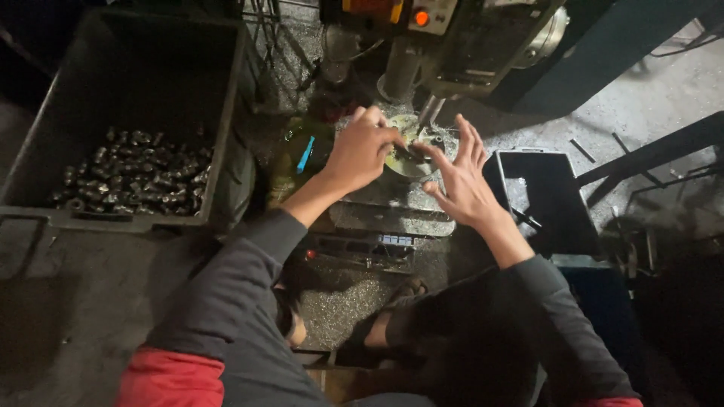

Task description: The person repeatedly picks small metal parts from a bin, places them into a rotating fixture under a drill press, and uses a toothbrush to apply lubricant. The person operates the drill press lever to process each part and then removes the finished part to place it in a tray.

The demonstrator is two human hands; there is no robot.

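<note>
My left hand (360, 151) is curled around a small dark metal part (413, 153), pressing it onto the machine's work table (392, 207) under the drill spindle (430, 111). Yellowish fluid glistens on the spot around the part. My right hand (461, 177) hovers just right of it, fingers spread, thumb and forefinger tips close to the part but holding nothing I can make out. A blue-handled tool (305, 154) lies in the oily tray left of my left hand.
A large dark plastic crate (226, 113) at the left holds several small metal fittings (132, 173). A black rectangular bin (547, 196) stands at the right. The machine's control box with an orange button (421, 18) rises behind. Metal shavings litter the floor (339, 301).
</note>
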